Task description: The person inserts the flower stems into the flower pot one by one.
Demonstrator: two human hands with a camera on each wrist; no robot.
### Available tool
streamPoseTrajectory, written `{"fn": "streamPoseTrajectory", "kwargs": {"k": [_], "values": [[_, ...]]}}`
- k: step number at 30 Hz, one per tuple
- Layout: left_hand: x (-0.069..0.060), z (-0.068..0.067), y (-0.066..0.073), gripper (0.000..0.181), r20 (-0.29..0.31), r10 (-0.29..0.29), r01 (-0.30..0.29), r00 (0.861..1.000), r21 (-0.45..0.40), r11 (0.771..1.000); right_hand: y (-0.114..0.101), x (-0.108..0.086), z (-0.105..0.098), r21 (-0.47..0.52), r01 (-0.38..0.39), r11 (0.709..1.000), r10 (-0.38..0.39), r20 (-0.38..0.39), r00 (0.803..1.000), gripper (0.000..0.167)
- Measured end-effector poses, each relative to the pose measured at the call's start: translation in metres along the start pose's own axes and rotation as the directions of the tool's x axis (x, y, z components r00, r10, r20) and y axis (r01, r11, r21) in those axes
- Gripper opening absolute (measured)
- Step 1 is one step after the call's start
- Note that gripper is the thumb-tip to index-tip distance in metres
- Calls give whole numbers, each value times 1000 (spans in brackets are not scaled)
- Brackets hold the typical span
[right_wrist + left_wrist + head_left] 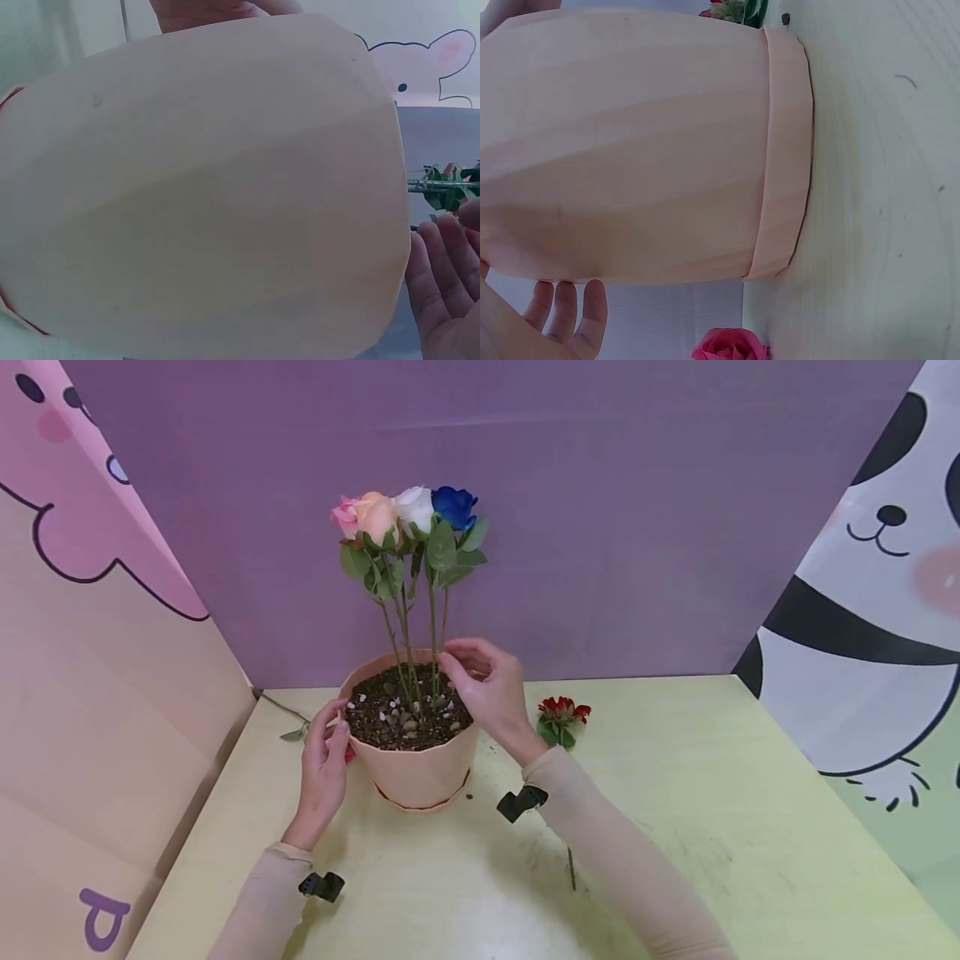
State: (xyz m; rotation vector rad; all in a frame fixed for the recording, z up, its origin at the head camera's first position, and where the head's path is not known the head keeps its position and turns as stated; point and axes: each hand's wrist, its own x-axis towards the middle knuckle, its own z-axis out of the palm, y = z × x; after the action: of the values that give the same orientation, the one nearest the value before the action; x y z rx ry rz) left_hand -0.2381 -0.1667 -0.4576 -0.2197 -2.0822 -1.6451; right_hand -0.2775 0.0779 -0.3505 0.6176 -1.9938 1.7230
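Observation:
A peach plant pot [412, 777] on a matching saucer holds dark soil with pebbles. Pink, peach [376, 516], white [415, 508] and blue roses [454, 507] stand upright in it. My left hand [322, 772] rests on the pot's left side, with fairly straight fingers [592, 319] against the wall in the left wrist view. Over the right rim, my right hand [491, 689] pinches the blue rose's thin stem between thumb and fingers. The right wrist view shows this hand [446, 292] beside the rim, the stem mostly hidden.
A red flower [562, 714] lies right of the pot, its stem passing under the right forearm. Left of the pot lies another stem with a leaf [295, 734]; a deep pink rose [730, 345] shows in the left wrist view. A purple wall [637, 527] stands behind.

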Motion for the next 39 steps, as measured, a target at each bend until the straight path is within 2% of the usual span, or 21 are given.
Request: {"fn": "streamPoseTrajectory", "kwargs": {"k": [12, 18, 22, 27, 30, 33, 39], "values": [[-1, 0, 0, 43, 1, 5, -5, 1000, -13, 1000, 6, -17, -15, -16, -11, 1000, 11, 7, 1000, 20], [-1, 0, 1, 42, -2, 14, -14, 1000, -15, 1000, 10, -29, -18, -57, -2, 998, 2, 7, 1000, 19], [0, 0, 1, 42, -4, 6, -6, 1000, -21, 1000, 16, -38, -18, -114, 65, 991, -64, 17, 998, 18], [-1, 1, 1, 43, 5, -6, 7, 1000, -29, 1000, 26, -49, -20, -222, 179, 958, -176, 34, 984, 22], [-3, 1, 1, 42, 8, -4, 4, 1000, -29, 1000, 31, -53, -22, -261, 200, 945, -199, 30, 980, 26], [-2, 1, 0, 42, 8, -1, 1, 1000, -24, 1000, 33, -55, -26, -258, 179, 950, -180, 19, 984, 29], [0, 0, -1, 43, 3, 5, -5, 1000, -9, 1000, 38, -58, -32, -280, 39, 959, -22, 63, 998, 51]]}}
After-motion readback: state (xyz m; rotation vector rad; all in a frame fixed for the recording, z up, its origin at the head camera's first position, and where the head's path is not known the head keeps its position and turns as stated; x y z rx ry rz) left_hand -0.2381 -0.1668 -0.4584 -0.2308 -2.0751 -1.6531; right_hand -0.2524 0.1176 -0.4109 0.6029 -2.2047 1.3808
